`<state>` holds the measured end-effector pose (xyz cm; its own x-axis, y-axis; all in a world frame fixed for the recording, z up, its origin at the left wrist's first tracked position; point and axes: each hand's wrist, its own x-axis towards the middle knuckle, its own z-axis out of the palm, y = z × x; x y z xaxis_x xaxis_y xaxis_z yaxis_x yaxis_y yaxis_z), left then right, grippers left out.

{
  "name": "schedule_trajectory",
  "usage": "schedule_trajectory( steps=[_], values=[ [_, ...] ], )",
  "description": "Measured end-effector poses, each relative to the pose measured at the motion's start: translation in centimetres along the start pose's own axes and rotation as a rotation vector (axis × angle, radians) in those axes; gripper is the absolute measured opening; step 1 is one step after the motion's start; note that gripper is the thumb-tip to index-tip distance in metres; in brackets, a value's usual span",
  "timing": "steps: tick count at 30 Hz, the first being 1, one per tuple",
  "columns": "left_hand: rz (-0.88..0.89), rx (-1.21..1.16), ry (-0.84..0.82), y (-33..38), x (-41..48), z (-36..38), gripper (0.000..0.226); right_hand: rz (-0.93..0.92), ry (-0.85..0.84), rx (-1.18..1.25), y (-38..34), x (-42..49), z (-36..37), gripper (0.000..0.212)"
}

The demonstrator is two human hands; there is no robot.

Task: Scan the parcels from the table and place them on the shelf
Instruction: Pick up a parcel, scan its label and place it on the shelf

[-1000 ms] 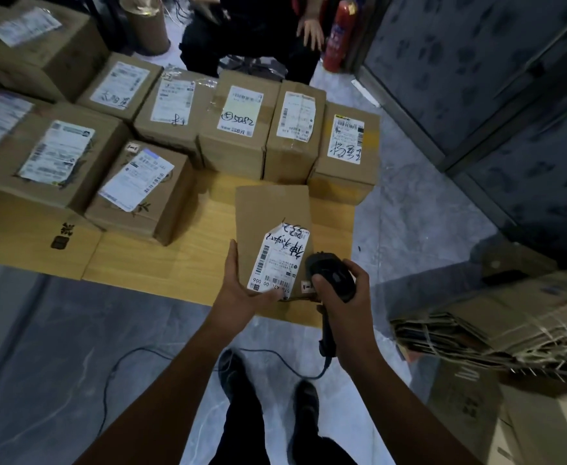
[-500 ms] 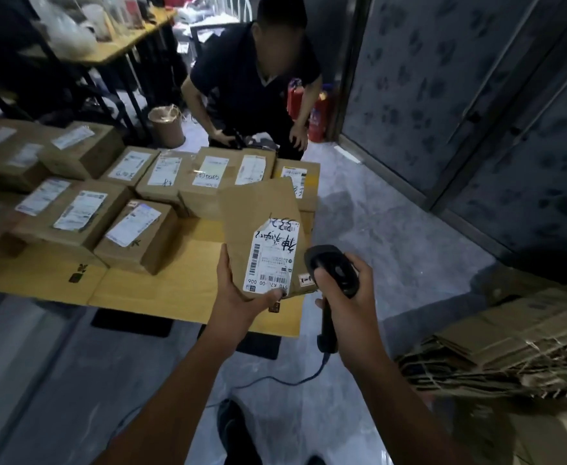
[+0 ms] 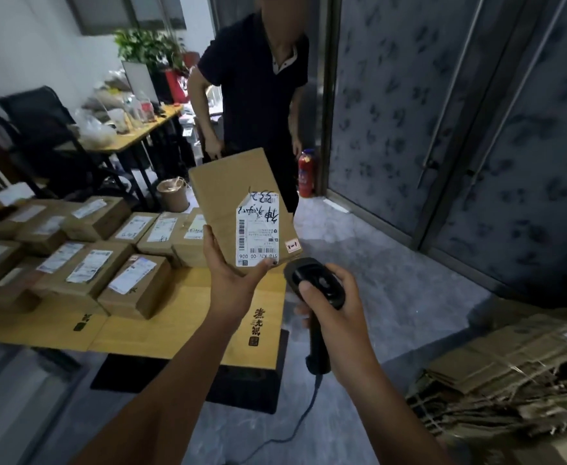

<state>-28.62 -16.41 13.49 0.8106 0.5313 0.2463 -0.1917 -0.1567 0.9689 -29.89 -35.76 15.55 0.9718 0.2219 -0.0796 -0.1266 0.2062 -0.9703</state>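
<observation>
My left hand (image 3: pixel 230 280) grips the near end of a flat brown cardboard parcel (image 3: pixel 231 189) and holds it up in the air, its white shipping label (image 3: pixel 256 229) facing me. My right hand (image 3: pixel 337 310) grips a black handheld barcode scanner (image 3: pixel 315 283) just right of and below the parcel, with its cord trailing to the floor. Several more labelled cardboard parcels (image 3: pixel 84 266) lie on the low yellow wooden table (image 3: pixel 181 323) at the left. No shelf is in view.
A person in a dark shirt (image 3: pixel 255 82) stands behind the table. A red fire extinguisher (image 3: pixel 306 172) stands by the patterned wall. Flattened cardboard (image 3: pixel 510 374) is stacked at the lower right. A cluttered desk (image 3: pixel 131 135) and a dark chair (image 3: pixel 40 129) are at the back left.
My view has tilted upward and the parcel has risen with my left hand. The person behind the table has straightened up. The scanner stays beside the parcel.
</observation>
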Motion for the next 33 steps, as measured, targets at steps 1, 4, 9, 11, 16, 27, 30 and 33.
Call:
schedule_trajectory(
  steps=[1, 4, 9, 11, 16, 27, 30, 33],
  values=[
    [0.018, 0.000, 0.013, 0.3, 0.0, 0.5, 0.124, 0.014, -0.012, 0.023, -0.4, -0.3, -0.1, 0.039],
    [0.056, 0.000, 0.037, 1.0, -0.1, 1.4, 0.124, 0.033, -0.042, 0.078, -1.2, -0.8, -0.6, 0.037],
    [0.086, -0.005, 0.048, 1.8, -0.3, 2.1, 0.123, 0.037, -0.057, 0.133, -2.3, -1.5, -1.3, 0.036],
    [0.082, -0.012, 0.044, 2.0, -0.4, 2.1, 0.121, 0.035, -0.055, 0.143, -2.3, -1.6, -1.4, 0.036],
    [0.065, 0.001, 0.045, 1.4, -1.5, 0.9, 0.125, 0.056, -0.063, 0.158, -1.6, -2.0, -0.9, 0.033],
    [-0.064, -0.083, 0.117, -1.2, -7.4, -7.0, 0.122, 0.019, 0.080, 0.063, 3.3, -3.5, 3.4, 0.049],
    [-0.112, -0.072, 0.070, -2.0, -9.8, -10.2, 0.119, -0.041, 0.094, -0.006, 4.0, -4.2, 5.7, 0.053],
    [-0.176, -0.089, 0.020, -2.8, -12.0, -13.6, 0.118, -0.051, 0.047, -0.084, 5.2, -5.1, 8.4, 0.050]
  ],
)
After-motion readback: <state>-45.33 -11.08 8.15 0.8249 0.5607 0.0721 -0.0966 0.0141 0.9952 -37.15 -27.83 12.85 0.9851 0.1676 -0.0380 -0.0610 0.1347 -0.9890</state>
